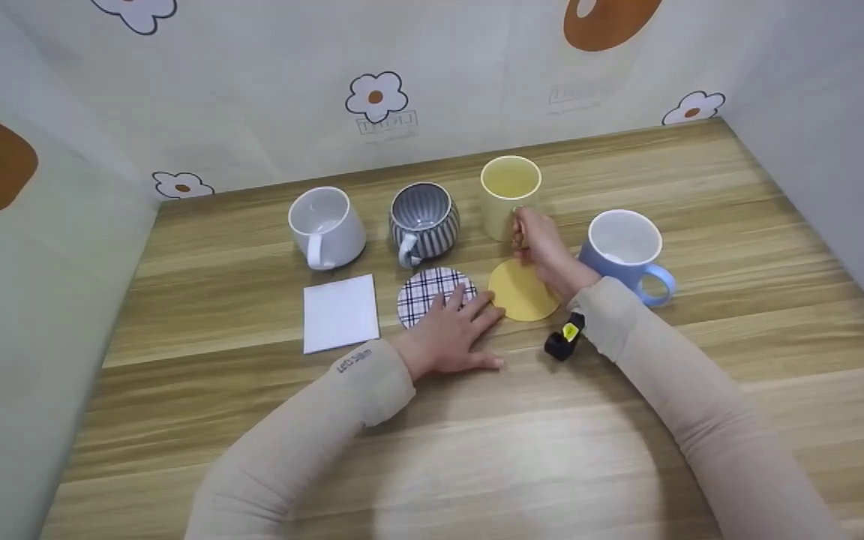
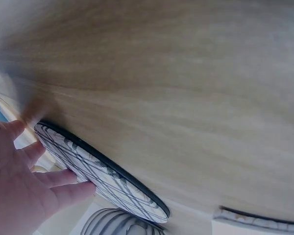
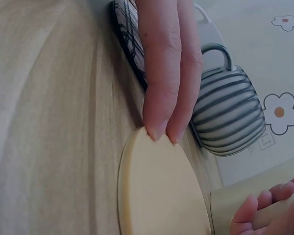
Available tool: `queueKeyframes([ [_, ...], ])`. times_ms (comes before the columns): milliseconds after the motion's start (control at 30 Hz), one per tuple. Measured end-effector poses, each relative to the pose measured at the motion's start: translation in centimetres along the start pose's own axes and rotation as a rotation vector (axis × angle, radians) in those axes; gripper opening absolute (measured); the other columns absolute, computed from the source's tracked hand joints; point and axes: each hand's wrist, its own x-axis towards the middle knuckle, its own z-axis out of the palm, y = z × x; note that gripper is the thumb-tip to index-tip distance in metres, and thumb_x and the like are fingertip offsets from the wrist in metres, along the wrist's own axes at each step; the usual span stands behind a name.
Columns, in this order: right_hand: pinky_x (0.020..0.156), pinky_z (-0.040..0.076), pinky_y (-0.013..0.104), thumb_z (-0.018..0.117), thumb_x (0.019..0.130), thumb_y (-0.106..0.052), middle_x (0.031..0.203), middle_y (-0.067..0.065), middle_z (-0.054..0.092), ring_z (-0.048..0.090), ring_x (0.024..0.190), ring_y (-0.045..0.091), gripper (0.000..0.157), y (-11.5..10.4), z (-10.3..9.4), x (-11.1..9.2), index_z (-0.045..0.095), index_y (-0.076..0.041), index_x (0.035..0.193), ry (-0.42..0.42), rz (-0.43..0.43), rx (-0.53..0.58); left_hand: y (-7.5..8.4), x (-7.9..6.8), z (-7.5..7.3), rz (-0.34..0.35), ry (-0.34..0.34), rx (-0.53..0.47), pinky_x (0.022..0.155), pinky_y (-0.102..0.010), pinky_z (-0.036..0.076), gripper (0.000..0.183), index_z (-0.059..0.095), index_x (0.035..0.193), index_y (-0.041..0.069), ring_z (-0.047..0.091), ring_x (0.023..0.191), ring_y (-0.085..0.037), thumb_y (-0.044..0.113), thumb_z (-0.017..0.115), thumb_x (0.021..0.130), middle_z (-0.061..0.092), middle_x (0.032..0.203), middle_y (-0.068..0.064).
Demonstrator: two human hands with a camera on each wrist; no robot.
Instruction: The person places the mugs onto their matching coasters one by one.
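Note:
My right hand [image 1: 546,246] grips the handle of a pale yellow mug [image 1: 498,216], which stands upright at the back; in the right wrist view its fingers [image 3: 247,213] curl round that handle. In front of the mug lies a round yellow coaster [image 1: 520,294]. My left hand [image 1: 448,336] is spread with straight fingers, partly over a round plaid coaster [image 1: 418,292]. Two of its fingertips rest at the left edge of the yellow coaster, as the right wrist view shows up close.
A blue mug [image 1: 606,264] stands right of my right wrist. Left of the yellow mug are a striped mug [image 1: 439,234] and a white mug [image 1: 343,238]. A square white coaster [image 1: 340,313] lies before the white one. Patterned walls [image 1: 462,67] enclose the wooden table.

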Motion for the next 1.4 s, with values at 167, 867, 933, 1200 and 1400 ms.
queueKeyframes([
  [167,0.038,0.027,0.021,0.039,0.081,-0.022,0.044,-0.005,0.035,0.033,0.041,0.008,0.029,0.1,0.3,0.0,0.039,-0.011,0.054,0.033,-0.016,0.016,0.0,-0.1,0.0,0.006,0.004,0.007,0.093,-0.054,0.016,0.08,0.014,0.134,0.024,0.008,0.122,-0.039,0.071,0.025,0.07,0.01,0.139,-0.005],
  [867,0.036,0.018,0.023,0.043,0.077,-0.021,0.042,-0.005,0.031,0.026,0.037,0.007,0.032,1.7,0.7,1.5,0.036,-0.012,0.047,0.175,-0.114,0.15,0.5,-0.1,-0.7,-0.016,-0.094,0.059,0.094,-0.053,0.014,0.085,0.006,0.135,0.024,0.003,0.122,-0.039,0.074,0.023,0.067,0.004,0.14,-0.004],
  [933,0.036,0.018,0.024,0.044,0.075,-0.019,0.041,-0.004,0.031,0.025,0.037,0.008,0.031,1.5,0.6,1.4,0.036,-0.012,0.046,0.161,-0.114,0.159,0.5,0.0,-0.7,-0.017,-0.104,0.057,0.094,-0.053,0.013,0.085,0.006,0.135,0.024,0.003,0.122,-0.039,0.074,0.022,0.067,0.003,0.14,-0.004],
  [1200,0.038,0.017,0.021,0.041,0.078,-0.014,0.04,-0.004,0.028,0.023,0.037,0.007,0.033,0.6,0.4,-0.5,0.033,-0.01,0.046,0.155,-0.119,0.192,0.4,0.1,-0.8,-0.016,-0.128,0.037,0.094,-0.053,0.012,0.085,0.005,0.134,0.025,0.002,0.123,-0.038,0.074,0.023,0.067,0.002,0.14,-0.004],
  [1400,0.035,0.015,0.019,0.04,0.079,-0.016,0.039,-0.005,0.027,0.023,0.034,0.006,0.035,0.3,0.1,-1.5,0.033,-0.011,0.046,0.117,-0.13,0.182,0.4,0.2,-1.0,-0.025,-0.152,0.026,0.095,-0.053,0.011,0.086,0.004,0.134,0.026,0.0,0.123,-0.038,0.074,0.023,0.067,0.001,0.14,-0.003],
])
